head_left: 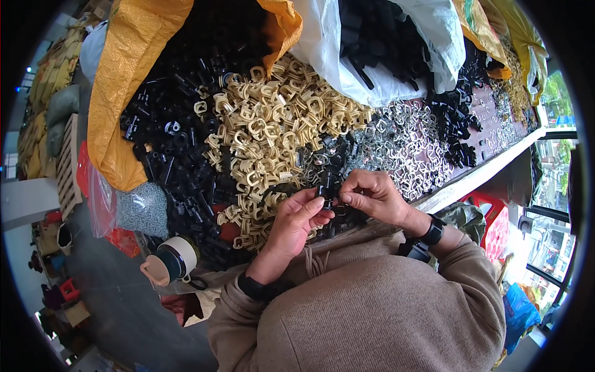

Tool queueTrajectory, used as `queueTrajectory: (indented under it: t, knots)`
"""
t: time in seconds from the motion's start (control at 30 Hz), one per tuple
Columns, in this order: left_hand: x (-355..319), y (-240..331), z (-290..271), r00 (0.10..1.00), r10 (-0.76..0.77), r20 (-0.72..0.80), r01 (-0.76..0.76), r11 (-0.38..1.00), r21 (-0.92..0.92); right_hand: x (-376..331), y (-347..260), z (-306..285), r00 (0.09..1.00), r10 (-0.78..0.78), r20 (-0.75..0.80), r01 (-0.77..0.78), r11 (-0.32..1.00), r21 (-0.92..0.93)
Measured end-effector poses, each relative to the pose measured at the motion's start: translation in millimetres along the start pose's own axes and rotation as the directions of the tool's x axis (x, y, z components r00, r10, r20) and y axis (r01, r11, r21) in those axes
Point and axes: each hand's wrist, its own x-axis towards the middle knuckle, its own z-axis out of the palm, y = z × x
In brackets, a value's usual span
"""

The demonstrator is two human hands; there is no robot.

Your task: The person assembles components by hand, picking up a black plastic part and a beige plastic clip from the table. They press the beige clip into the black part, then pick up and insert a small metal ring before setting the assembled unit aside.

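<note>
The left hand (296,218) and the right hand (370,196) meet at the table's near edge, fingers of both pinched on one small black plastic part (326,186) held between them, just past the picture's centre. At twelve o'clock from the hands lies a heap of beige plastic clips (273,130), with black plastic parts (167,142) at ten o'clock and silvery metal clips (403,142) at two o'clock. A capped flask (170,261) stands at eight o'clock.
</note>
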Motion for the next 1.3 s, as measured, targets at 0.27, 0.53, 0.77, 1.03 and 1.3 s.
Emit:
queueTrajectory:
  t: [0.27, 0.53, 0.77, 1.03, 1.3]
  knots:
    - [0, -1, 0, 1.000, 0.002, -0.002, -0.002, 1.000, -0.001, 0, 2, 0, 1.000, 0.000, 0.002, 0.000, 1.000, -0.027]
    - [0, -2, -1, 1.000, 0.005, -0.002, -0.005, 1.000, -0.002, 1, 4, 1, 1.000, -0.003, 0.002, 0.003, 1.000, -0.022]
    - [-1, -1, 1, 1.000, 0.008, -0.013, -0.007, 1.000, 0.010, 3, 6, 1, 0.993, -0.110, 0.034, 0.113, 0.989, -0.100]
    - [-1, -2, 1, 1.000, -0.014, -0.008, 0.014, 1.000, 0.007, 1, -3, 3, 0.997, -0.071, 0.041, 0.076, 0.986, -0.145]
    - [-4, -1, 5, 1.000, -0.006, -0.009, 0.007, 0.996, 0.086, -1, -3, 3, 0.994, -0.110, 0.018, 0.111, 0.969, -0.219]
